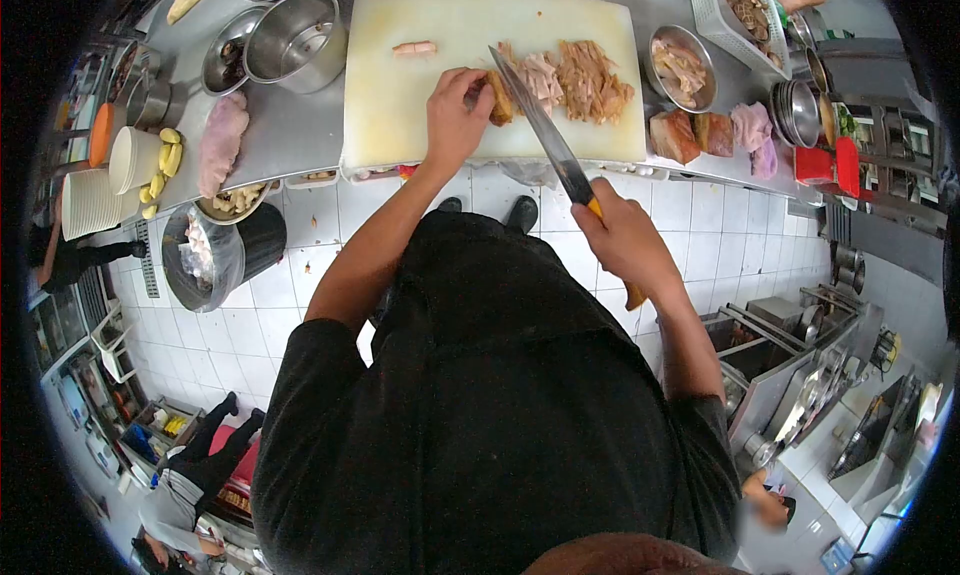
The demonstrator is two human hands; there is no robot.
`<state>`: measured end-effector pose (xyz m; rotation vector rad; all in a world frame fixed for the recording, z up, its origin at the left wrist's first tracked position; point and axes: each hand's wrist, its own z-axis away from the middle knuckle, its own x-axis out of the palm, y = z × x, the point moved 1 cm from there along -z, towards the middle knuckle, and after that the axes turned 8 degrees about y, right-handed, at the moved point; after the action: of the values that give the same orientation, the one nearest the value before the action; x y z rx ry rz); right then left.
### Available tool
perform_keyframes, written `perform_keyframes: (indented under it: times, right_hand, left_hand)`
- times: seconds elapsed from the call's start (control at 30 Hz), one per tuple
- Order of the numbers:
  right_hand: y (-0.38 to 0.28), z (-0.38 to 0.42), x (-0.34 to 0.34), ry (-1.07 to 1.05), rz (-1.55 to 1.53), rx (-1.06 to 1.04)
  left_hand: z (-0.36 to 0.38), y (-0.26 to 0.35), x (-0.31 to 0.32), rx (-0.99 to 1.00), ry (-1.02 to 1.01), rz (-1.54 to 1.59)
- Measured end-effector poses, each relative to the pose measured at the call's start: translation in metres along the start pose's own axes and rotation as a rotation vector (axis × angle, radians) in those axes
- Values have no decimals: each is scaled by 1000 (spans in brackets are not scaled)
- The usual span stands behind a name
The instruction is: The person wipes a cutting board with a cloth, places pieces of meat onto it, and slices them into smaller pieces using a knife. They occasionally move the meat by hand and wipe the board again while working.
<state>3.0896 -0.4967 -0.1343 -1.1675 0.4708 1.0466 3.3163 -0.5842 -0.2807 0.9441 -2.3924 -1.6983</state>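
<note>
My left hand [459, 113] is curled on the white cutting board [400, 20], its fingertips against a brown-edged piece of meat [499, 99]. My right hand [625, 237] is wrapped round the handle of a long knife [548, 133]. The blade slants up and left over the board, just right of that piece, its tip near the meat's top end. Right of the blade lie pale slices [541, 81] and a larger pile of brown cut meat [592, 83]. A small strip [414, 48] sits alone at the upper left of the board.
Steel bowls [296, 41] stand left of the board, with a pink slab of meat [222, 143] below. To the right are a bowl of meat [681, 69], browned chunks [674, 137] and a white basket [717, 25]. A lined bin [205, 259] stands at lower left. Other people are nearby.
</note>
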Motion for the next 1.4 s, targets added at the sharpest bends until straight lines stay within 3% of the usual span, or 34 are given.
perform_keyframes:
  times: [0.47,0.57,0.77,0.97,1.1,1.27,1.4]
  right_hand:
    - [6,1,14,-61,30,31]
    - [-2,-11,20,5,75,-34]
    - [-6,-23,12,-85,78,-13]
    - [4,-74,45,-77,11,-71]
    - [6,-108,76,58,33,-194]
    - [8,-83,51,-29,-13,-78]
    - [20,-61,47,64,38,-57]
  left_hand:
    - [0,-1,2,18,14,42]
    - [0,-2,2,26,3,34]
    - [-1,0,1,28,13,4]
    - [0,-2,2,48,-1,-18]
    - [-3,-1,-1,20,-15,-21]
    - [1,-2,1,-8,-8,46]
    - [2,-2,2,-24,-12,57]
